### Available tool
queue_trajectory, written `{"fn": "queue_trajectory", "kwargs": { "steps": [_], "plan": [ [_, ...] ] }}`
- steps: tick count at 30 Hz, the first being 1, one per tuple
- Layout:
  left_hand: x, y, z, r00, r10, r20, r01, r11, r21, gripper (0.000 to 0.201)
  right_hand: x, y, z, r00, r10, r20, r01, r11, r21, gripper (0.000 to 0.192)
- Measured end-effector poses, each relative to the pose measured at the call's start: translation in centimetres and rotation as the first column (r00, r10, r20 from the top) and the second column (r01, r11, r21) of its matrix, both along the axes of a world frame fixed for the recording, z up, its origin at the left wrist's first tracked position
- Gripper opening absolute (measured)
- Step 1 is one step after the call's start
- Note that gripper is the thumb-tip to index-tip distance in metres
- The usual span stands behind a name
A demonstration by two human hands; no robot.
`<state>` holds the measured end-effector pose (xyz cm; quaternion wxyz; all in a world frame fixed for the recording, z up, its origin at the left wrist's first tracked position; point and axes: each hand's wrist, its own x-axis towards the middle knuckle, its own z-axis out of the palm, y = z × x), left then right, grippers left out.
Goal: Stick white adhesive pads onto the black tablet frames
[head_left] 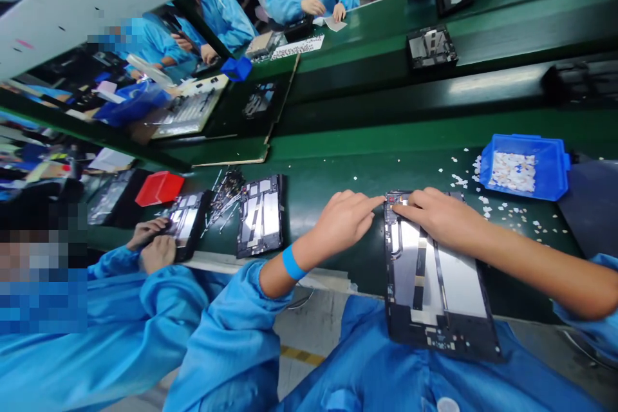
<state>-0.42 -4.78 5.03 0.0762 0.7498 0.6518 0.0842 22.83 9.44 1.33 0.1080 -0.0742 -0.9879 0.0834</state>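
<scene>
An opened tablet [458, 283] with its inner parts bare lies in front of me, its near end jutting past the bench edge. My left hand [344, 222] reaches in from the left, index finger stretched out to the tablet's far left corner, the other fingers bent and nothing visible in them. Over the tablet's far end lies my right hand [441, 219], one finger pointing left onto a small part [392, 199] in that same corner. Its thumb is partly hidden. A second opened tablet [261, 215] rests on the bench left of my left hand.
Right of my right hand, a blue bin [550, 170] holds small white pieces, with more scattered nearby. Several thin strips [224, 196] and a red bin [159, 188] are on the left. A co-worker's hands [157, 248] hold another tablet. More tablets [431, 46] lie across the line.
</scene>
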Motion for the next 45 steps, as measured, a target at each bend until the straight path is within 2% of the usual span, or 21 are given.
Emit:
{"fn": "queue_trajectory", "kwargs": {
  "steps": [3,5,7,8,9,10,11,12,13,14,16,20,23,26,30,33,35,37,40,43,45],
  "plan": [
    [0.4,0.1,0.3,0.998,-0.023,-0.051,0.023,1.0,-0.009,0.041,-0.9,-0.3,0.9,1.0,-0.004,0.021,0.005,0.999,-0.049,0.04],
    [0.9,0.0,0.7,0.995,-0.056,-0.078,0.057,0.998,0.01,0.041,0.0,-0.8,2.2,0.998,-0.035,-0.059,0.025,0.986,-0.163,0.037],
    [1.0,-0.5,0.9,0.994,-0.076,-0.078,0.082,0.994,0.074,0.042,2.9,-1.7,3.3,0.962,-0.164,-0.216,0.089,0.944,-0.317,0.034],
    [0.7,-0.8,0.7,0.995,-0.079,-0.068,0.087,0.988,0.128,0.041,5.1,-2.4,3.5,0.912,-0.29,-0.289,0.156,0.899,-0.408,0.031],
    [0.3,-1.0,0.4,0.996,-0.07,-0.047,0.077,0.982,0.175,0.039,7.6,-3.2,3.6,0.828,-0.452,-0.332,0.242,0.823,-0.515,0.026],
    [-0.3,-1.2,-0.1,0.998,-0.066,-0.017,0.068,0.974,0.217,0.038,10.4,-4.0,3.3,0.698,-0.631,-0.339,0.324,0.7,-0.637,0.02],
    [-0.8,-1.2,-0.6,0.998,-0.058,0.017,0.053,0.97,0.239,0.038,13.3,-4.9,2.8,0.511,-0.802,-0.309,0.365,0.528,-0.766,0.013],
    [-1.2,-1.1,-0.9,0.997,-0.055,0.052,0.041,0.97,0.24,0.038,16.3,-5.6,2.1,0.297,-0.925,-0.237,0.339,0.335,-0.879,0.011],
    [-1.3,-1.1,-1.1,0.995,-0.056,0.081,0.035,0.971,0.236,0.038,19.1,-6.0,1.2,0.075,-0.986,-0.146,0.241,0.16,-0.957,0.017],
    [-1.2,-1.0,-1.0,0.993,-0.055,0.104,0.031,0.974,0.224,0.037,21.6,-6.2,0.3,-0.105,-0.993,-0.057,0.122,0.044,-0.992,0.026],
    [-0.5,-0.6,-0.4,0.989,-0.049,0.137,0.021,0.98,0.199,0.036,25.5,-5.6,-1.6,-0.25,-0.967,0.057,0.005,-0.06,-0.998,0.04],
    [1.4,0.3,1.5,0.984,-0.005,0.18,-0.022,0.988,0.151,0.036,28.0,-3.1,-4.3,-0.197,-0.964,0.181,-0.057,-0.173,-0.983,0.049],
    [1.9,0.6,2.0,0.979,0.011,0.203,-0.039,0.99,0.137,0.036,27.9,-1.7,-4.9,-0.152,-0.967,0.204,-0.095,-0.191,-0.977,0.046],
    [1.4,0.3,1.7,0.971,0.024,0.238,-0.056,0.99,0.126,0.035,27.8,-1.6,-4.9,-0.162,-0.968,0.19,-0.1,-0.176,-0.979,0.044],
    [0.6,-0.4,1.4,0.946,0.108,0.307,-0.15,0.982,0.116,0.035,26.1,-4.1,-3.8,-0.164,-0.969,0.187,-0.086,-0.175,-0.981,0.044],
    [1.8,-0.4,1.7,0.868,0.198,0.456,-0.245,0.968,0.047,0.031,21.9,-6.4,-1.8,-0.056,-0.982,0.18,-0.083,-0.175,-0.981,0.036],
    [3.5,0.1,2.0,0.75,0.242,0.616,-0.266,0.962,-0.055,0.029,17.9,-6.9,0.0,0.094,-0.988,0.123,-0.035,-0.127,-0.991,0.029],
    [5.5,1.0,2.1,0.565,0.252,0.785,-0.199,0.966,-0.166,0.03,13.2,-6.7,1.9,0.288,-0.957,0.036,0.028,-0.029,-0.999,0.023],
    [7.6,2.3,1.7,0.28,0.288,0.916,-0.097,0.958,-0.271,0.037,6.3,-5.7,4.3,0.553,-0.832,-0.043,0.08,0.104,-0.991,0.022],
    [8.7,2.8,1.3,0.039,0.303,0.952,-0.123,0.947,-0.296,0.033,1.7,-5.2,5.3,0.679,-0.73,-0.079,0.095,0.194,-0.976,0.027],
    [8.7,2.8,0.9,-0.044,0.303,0.952,-0.194,0.932,-0.306,0.026,0.3,-5.1,5.1,0.71,-0.697,-0.102,0.1,0.244,-0.965,0.028]
  ]
}}
